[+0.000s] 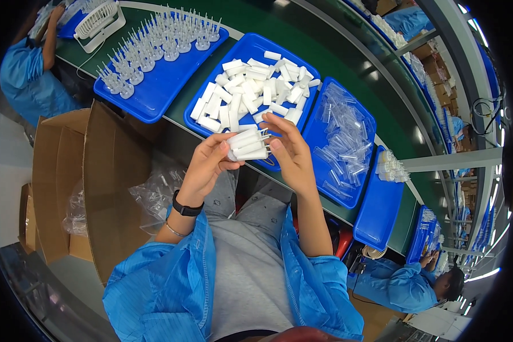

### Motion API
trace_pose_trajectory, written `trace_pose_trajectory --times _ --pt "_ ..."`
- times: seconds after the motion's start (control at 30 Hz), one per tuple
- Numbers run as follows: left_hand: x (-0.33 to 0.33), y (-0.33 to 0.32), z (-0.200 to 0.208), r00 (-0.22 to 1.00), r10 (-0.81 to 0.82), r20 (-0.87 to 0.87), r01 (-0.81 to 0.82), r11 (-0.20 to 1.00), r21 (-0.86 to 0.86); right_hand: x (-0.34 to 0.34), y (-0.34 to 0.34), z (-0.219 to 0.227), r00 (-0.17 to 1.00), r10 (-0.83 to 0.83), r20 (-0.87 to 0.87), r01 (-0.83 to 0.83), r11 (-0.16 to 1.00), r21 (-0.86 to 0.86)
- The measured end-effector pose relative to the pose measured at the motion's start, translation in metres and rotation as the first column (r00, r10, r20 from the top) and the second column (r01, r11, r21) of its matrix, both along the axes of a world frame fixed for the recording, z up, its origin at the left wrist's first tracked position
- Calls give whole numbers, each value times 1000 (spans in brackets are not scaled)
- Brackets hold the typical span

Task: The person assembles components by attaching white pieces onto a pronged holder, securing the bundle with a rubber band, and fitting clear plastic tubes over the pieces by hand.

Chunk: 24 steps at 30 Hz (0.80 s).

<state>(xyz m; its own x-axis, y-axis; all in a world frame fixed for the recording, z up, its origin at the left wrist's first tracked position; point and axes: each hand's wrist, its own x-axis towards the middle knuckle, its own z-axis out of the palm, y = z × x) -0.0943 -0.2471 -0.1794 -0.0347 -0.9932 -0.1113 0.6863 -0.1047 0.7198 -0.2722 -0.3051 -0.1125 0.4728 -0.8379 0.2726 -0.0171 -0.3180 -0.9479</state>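
Observation:
My left hand (210, 158) grips a small cluster of white sleeves (248, 145) set side by side on a clear base, lying on its side in front of me. Thin pin ends stick out of the sleeves toward the right. My right hand (291, 149) is curved around that end, with thumb and fingers apart and the thumb tip next to the pins. Just beyond both hands stands a blue tray (243, 49) heaped with loose white sleeves (249, 91).
Left is a blue tray (153, 108) of clear pronged bases (171, 48). On the right, one blue tray (352, 196) holds clear tubes (343, 139); another blue tray (379, 211) bears finished-looking clusters (391, 167). A cardboard box (111, 188) stands at my left. Co-workers sit at both sides.

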Motion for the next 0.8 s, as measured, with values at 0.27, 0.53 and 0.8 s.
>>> trace_pose_trajectory --times 0.27,0.53,0.8 --pt "-9 6 -2 982 -61 -179 66 998 24 16 12 -7 989 -58 135 45 994 96" --pt "-17 15 2 960 -101 -262 113 993 32 17 18 -15 983 -133 126 135 991 -10" --pt "-22 27 8 914 -186 -359 202 979 7 21 33 -15 966 -60 253 64 998 -9"
